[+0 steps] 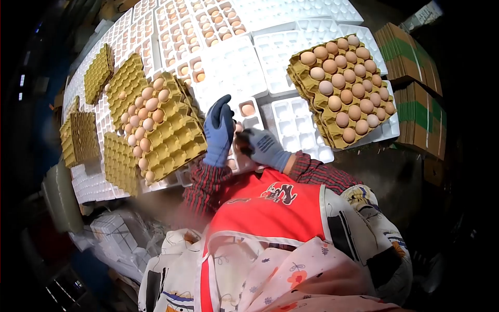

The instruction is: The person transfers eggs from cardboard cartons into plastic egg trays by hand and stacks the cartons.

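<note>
My left hand [219, 130], in a blue and dark glove, stands edge-on over a white foam egg tray [254, 110], its fingers stretched out. Beside it, my right hand [264, 147] in a matching glove reaches over the same tray with its fingers curled inward; their dark tips are blurred, and whatever they hold is hidden. An egg [238, 127] shows between the hands, and another egg [248, 108] sits in the tray's far compartment. Left of my hands, a stack of yellow pulp trays [176, 136] carries eggs [152, 104] on its left part, while several cups at right are bare.
At right, a pulp tray stack [306, 101] is full of eggs. White foam trays [234, 62] cover the table, some holding eggs. More pulp trays [80, 140] stand at far left. Bundled cardboard [421, 119] is stacked beyond the table's right edge.
</note>
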Motion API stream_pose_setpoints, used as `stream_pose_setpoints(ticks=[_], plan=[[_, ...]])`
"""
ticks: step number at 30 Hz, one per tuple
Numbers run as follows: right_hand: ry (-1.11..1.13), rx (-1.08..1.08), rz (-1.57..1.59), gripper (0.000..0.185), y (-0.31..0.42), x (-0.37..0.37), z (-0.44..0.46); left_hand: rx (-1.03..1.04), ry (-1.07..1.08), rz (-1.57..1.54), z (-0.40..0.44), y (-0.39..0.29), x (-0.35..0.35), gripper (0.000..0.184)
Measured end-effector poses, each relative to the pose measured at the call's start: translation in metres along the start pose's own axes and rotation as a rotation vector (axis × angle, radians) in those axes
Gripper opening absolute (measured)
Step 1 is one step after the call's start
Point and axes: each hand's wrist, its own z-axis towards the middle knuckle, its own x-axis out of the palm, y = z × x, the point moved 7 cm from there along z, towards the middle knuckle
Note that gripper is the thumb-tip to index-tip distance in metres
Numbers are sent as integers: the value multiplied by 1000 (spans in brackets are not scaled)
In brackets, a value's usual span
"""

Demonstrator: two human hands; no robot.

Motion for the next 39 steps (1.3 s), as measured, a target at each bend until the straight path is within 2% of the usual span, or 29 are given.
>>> stream_pose_setpoints(ticks=[2,3,4,5,7,8,9,11,14,15,16,18,20,22,24,25,26,28,29,30,31,32,33,34,35,37,38,39], plan=[[-246,144,244,40,-3,-60,0,210,-38,235,-44,5,-19,32],[-203,177,194,39,-16,-56,2,320,14,362,-68,-16,-13,35],[-166,211,141,39,-31,-49,5,377,96,351,-88,11,-8,38],[-68,124,7,37,-33,-41,12,372,210,465,-105,25,3,39],[5,105,-44,37,-30,-38,22,531,444,733,-124,67,28,45],[78,101,-89,36,-26,-32,28,642,466,831,-126,77,38,48],[145,165,-82,39,-32,-26,33,639,482,822,-124,80,38,48],[40,109,-7,42,-32,-36,36,633,457,772,-119,67,27,49],[-28,194,286,40,-1,-50,57,682,410,663,-117,-4,-11,44],[-79,118,242,40,21,-59,69,703,298,756,-111,-21,-37,41],[-133,9,337,39,50,-68,85,724,186,842,-102,-37,-66,38],[-127,-151,343,42,103,-68,125,490,-27,952,-61,-60,-138,37],[-204,-420,163,38,161,-64,163,354,-166,1147,-29,-44,-208,36],[-146,-510,-70,35,185,-27,203,178,75,1347,-8,0,-246,37],[-89,-483,-216,29,185,7,230,219,123,1314,-1,1,-252,41],[-91,-478,-267,26,185,9,232,238,124,1288,-1,0,-255,34],[-51,-455,-167,34,181,9,235,255,127,1258,0,0,-257,27],[-56,-318,123,39,163,-8,237,278,139,1202,2,2,-266,34],[7,-98,716,41,137,-3,242,257,112,982,1,0,-277,40],[-77,-7,937,35,115,-9,247,236,80,764,4,-2,-289,47],[-40,50,1027,34,108,-22,250,198,46,440,9,6,-303,57],[-7,114,1120,33,104,-30,252,58,-13,42,14,27,-315,55],[-95,-49,476,37,108,-39,259,-33,0,-160,19,15,-316,52],[-69,-189,162,35,127,-40,264,-125,17,-361,25,1,-313,50],[-23,-213,-53,30,139,-35,264,-202,67,-616,35,5,-300,43],[40,-220,-479,16,158,-18,269,24,170,5,65,16,-285,38],[66,-180,-519,16,153,-13,272,133,216,340,73,13,-271,37],[89,-156,-488,17,148,-15,272,357,196,742,67,-13,-255,40]])
